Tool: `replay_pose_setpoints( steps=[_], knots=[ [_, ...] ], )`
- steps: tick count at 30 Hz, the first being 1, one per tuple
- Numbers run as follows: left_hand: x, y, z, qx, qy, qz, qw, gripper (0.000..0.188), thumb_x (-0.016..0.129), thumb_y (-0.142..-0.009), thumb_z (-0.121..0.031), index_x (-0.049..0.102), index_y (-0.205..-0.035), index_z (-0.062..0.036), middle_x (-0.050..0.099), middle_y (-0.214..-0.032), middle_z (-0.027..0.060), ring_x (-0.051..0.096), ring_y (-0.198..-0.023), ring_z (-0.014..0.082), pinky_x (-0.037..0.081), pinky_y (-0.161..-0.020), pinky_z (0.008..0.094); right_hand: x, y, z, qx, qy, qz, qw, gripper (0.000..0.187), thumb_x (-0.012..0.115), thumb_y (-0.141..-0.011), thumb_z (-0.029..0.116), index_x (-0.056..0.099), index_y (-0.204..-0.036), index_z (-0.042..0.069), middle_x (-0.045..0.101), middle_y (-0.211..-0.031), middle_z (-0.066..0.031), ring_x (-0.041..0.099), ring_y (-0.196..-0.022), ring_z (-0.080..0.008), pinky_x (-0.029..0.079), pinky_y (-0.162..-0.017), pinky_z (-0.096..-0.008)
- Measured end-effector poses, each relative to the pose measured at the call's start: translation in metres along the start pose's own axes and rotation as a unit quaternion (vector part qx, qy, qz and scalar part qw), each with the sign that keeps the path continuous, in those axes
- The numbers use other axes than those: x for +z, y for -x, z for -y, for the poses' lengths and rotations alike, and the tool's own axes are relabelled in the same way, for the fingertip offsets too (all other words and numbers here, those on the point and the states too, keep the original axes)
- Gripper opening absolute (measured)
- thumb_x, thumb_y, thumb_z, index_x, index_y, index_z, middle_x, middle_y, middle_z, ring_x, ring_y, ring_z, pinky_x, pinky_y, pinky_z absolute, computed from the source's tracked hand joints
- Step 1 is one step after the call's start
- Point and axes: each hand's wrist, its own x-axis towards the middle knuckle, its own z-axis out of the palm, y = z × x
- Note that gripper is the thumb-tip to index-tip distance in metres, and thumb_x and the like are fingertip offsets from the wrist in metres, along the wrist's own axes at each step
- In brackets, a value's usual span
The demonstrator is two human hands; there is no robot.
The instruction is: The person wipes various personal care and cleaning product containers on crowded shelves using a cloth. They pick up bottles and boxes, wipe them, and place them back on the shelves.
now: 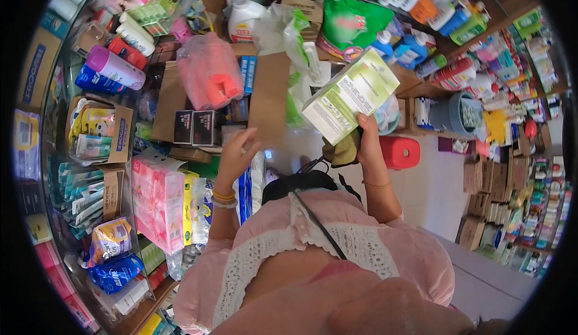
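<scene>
My right hand [369, 142] is closed on the lower corner of a green and white carton [350, 97], its thumb on the printed face. The carton is tilted in front of me. An olive-green cloth-like item [342, 149] shows beneath that hand; whether the hand grips it too is unclear. Bent loosely, the fingers of my left hand [238, 154] hold nothing. It hovers by the near side of an open cardboard box [269, 97]. Inside that box are small dark boxes [197, 128], blue and white boxes [247, 76] and a pink item in clear plastic [211, 73].
Shelves of toiletries line the left, with a pink package [158, 199] close to my left arm. A green bag [349, 28] and several bottles stand at the back. Beyond my right hand is a red stool [401, 152] on the tiled floor [430, 184]; a blue-grey bucket [451, 115] stands farther right.
</scene>
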Motion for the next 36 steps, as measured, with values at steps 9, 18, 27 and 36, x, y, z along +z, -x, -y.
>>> replay_pose_setpoints(
  steps=[9, 18, 27, 36],
  knots=[
    [0.085, 0.004, -0.085, 0.062, 0.162, 0.041, 0.984, 0.057, 0.067, -0.08, -0.013, 0.042, -0.13, 0.0013, 0.057, -0.106, 0.0109, 0.055, -0.099, 0.019, 0.043, -0.089, 0.0313, -0.078, 0.067, 0.015, -0.073, 0.064, -0.018, 0.995, 0.069, 0.069, -0.072, 0.028, 0.04, -0.125, -0.006, 0.053, -0.115, -0.0133, 0.052, -0.103, -0.0194, 0.04, -0.092, -0.0308],
    [0.237, 0.022, -0.197, 0.194, 0.125, 0.201, 0.952, 0.06, 0.069, -0.08, -0.023, 0.042, -0.129, 0.0007, 0.05, -0.118, 0.0141, 0.052, -0.106, 0.0235, 0.041, -0.092, 0.0333, -0.222, 0.159, 0.061, -0.087, 0.054, -0.124, 0.987, 0.079, 0.066, -0.07, 0.037, 0.035, -0.131, -0.003, 0.052, -0.122, -0.0149, 0.054, -0.11, -0.0271, 0.043, -0.094, -0.0365],
    [0.345, 0.013, -0.277, 0.198, 0.008, 0.3, 0.933, 0.107, 0.081, -0.061, -0.039, 0.021, -0.138, 0.0038, 0.033, -0.134, 0.0258, 0.035, -0.126, 0.0386, 0.03, -0.104, 0.0424, -0.284, 0.205, 0.104, -0.13, 0.182, -0.247, 0.943, 0.074, 0.075, -0.064, 0.023, 0.043, -0.126, -0.003, 0.05, -0.119, -0.014, 0.051, -0.11, -0.0254, 0.039, -0.095, -0.0356],
    [0.463, -0.025, -0.307, 0.272, 0.09, 0.433, 0.854, 0.111, 0.082, -0.057, -0.034, 0.017, -0.137, 0.0062, 0.036, -0.131, 0.0286, 0.04, -0.121, 0.0406, 0.035, -0.1, 0.0408, -0.334, 0.246, 0.118, -0.094, 0.285, -0.466, 0.832, 0.055, 0.074, -0.063, 0.017, 0.052, -0.109, -0.003, 0.057, -0.102, -0.0118, 0.054, -0.093, -0.0205, 0.043, -0.084, -0.0329]
  ],
)
